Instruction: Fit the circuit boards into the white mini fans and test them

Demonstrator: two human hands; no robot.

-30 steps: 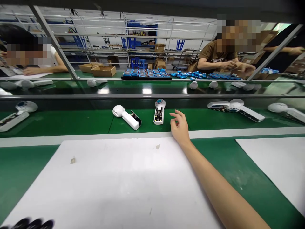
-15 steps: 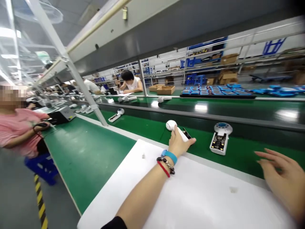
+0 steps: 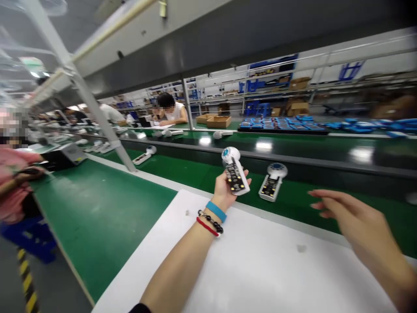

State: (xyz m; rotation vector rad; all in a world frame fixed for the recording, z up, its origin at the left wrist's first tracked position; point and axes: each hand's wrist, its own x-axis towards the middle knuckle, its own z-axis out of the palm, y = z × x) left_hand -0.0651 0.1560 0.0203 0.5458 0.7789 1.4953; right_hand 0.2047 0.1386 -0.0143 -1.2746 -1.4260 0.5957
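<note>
Head view: a person's two bare hands work over a green conveyor line, seen at a slant.
Left hand (image 3: 227,188): raised above the near edge of the belt, fingers wrapped round the handle of a small white handheld fan (image 3: 235,172); its round head points up and far, its open side with the dark circuit board faces the camera.
Right hand (image 3: 353,219): empty, fingers loosely spread and pointing left, hovering over the belt's near edge at the right, well apart from both fans.
Second fan (image 3: 272,181): lies flat on the green belt (image 3: 182,171), just right of the held one, blue-centred head far, board side up; bare belt lies round it on every side.
White mat (image 3: 260,269): covers the near bench under both forearms; its far edge runs along the pale strip bordering the belt, its left edge meets bare green bench (image 3: 97,217).
Third fan (image 3: 143,155): further left on the belt, near a slanted metal post (image 3: 107,130).
Far rail: a dark raised edge closes the belt's far side.
Co-workers: one seated in pink (image 3: 14,182) at far left, one bent over the far bench (image 3: 171,112).
</note>
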